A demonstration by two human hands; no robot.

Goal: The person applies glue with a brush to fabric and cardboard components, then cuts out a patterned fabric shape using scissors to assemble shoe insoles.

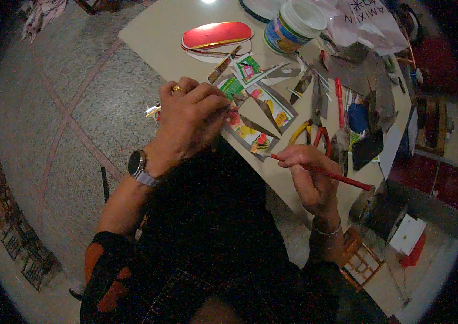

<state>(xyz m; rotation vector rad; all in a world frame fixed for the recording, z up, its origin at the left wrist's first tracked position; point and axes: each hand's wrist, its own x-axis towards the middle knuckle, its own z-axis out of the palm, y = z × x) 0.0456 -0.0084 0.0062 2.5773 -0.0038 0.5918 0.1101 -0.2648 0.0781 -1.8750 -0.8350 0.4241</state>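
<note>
So as far as I can tell, this is a fine handwork step: the right hand (pixel 315 183) has its fingers closed around a red stick (pixel 348 181), gripped pen-style near the front end. The left hand (pixel 194 110) is up by the card scraps (pixel 280 110), fingers bunched and curled down; can't tell whether they're pinching something, since the hand itself blocks the view. The stick is out over the near side of the worktop (pixel 159 29), just on the person's side of the scraps, with the scissors (pixel 317 105) lying a bit farther off. Its long axis runs mostly side to side with a slight slant: front tip pointing left and a little away from the person, back end sticking out to the right and a bit closer in. Can't tell if the tip touches anything. I'd say the next move calls for a light grip and a steady tip, plus a left hand that keeps clear of it. Loose scraps like those could slide around easily.
</note>
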